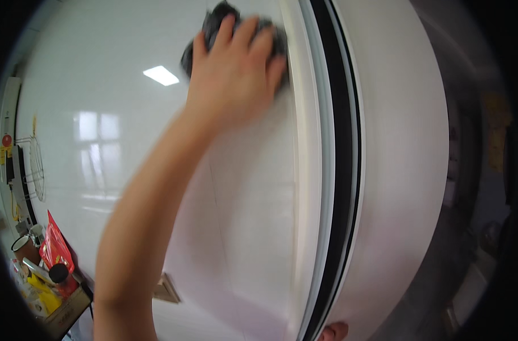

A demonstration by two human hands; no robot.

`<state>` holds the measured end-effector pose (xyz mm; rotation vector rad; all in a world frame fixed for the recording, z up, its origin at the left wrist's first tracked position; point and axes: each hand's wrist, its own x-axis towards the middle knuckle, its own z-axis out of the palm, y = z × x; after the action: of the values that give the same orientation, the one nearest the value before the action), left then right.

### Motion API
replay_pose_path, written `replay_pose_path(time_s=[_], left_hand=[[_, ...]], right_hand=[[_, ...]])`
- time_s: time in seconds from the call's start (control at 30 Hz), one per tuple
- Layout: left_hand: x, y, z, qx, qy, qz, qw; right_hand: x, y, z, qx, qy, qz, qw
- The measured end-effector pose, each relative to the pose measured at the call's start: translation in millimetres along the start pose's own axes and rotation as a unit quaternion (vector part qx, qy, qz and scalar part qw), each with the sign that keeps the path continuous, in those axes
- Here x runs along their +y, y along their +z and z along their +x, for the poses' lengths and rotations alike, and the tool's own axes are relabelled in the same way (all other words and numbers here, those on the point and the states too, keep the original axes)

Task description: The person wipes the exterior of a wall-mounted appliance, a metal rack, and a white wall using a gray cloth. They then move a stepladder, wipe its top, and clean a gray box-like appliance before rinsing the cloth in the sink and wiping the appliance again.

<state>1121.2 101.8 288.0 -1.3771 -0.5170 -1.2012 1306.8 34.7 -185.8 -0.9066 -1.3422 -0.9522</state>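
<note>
My left hand [233,72] is raised high, its fingers spread over a crumpled dark grey cloth [218,17]. It presses the cloth against the glossy white tiled wall [259,204], right beside the pale door frame [303,149]. Hand and cloth are slightly blurred. Only a small part of my right hand [335,331] shows at the bottom edge, close to the outer side of the frame; whether it grips anything is hidden.
A black strip [344,128] runs down the frame beside a broad white panel [404,149]. At left, a wire rack [36,168] hangs on the wall. Below it, a box [69,311] holds a dark-lidded jar [59,273] and a red packet [56,247]. A wall plate [167,290] sits behind my forearm.
</note>
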Motion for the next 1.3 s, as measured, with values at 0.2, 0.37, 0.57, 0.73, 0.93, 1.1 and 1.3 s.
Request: replay_pose_path(time_s=[0.2,0.37,0.57,0.73,0.93,1.1,1.3], left_hand=[[149,-147,-345,-0.364,0.182,-0.132,0.904],[90,-72,-199,-0.177,-0.084,-0.087,0.977],[90,-43,-131,0.02,-0.128,-0.073,0.989],[225,-174,-443,-0.352,-0.075,-0.155,0.92],[176,-109,-250,-0.104,-0.344,-0.171,0.917],[137,-90,-213,0.048,-0.377,-0.096,0.92],[214,-161,-517,-0.017,-0.575,-0.04,0.817]], right_hand=[[-6,10,-7,0.008,0.021,-0.014,1.0],[14,0,-11,-0.004,0.004,-0.067,0.998],[-1,7,-6,-0.045,0.001,-0.003,0.999],[1,11,-19,-0.018,-0.009,0.01,1.0],[23,-19,-29,-0.004,-0.016,-0.04,0.999],[17,0,-33,-0.006,-0.011,0.024,1.0],[22,-18,-28,-0.025,0.087,0.027,0.996]])
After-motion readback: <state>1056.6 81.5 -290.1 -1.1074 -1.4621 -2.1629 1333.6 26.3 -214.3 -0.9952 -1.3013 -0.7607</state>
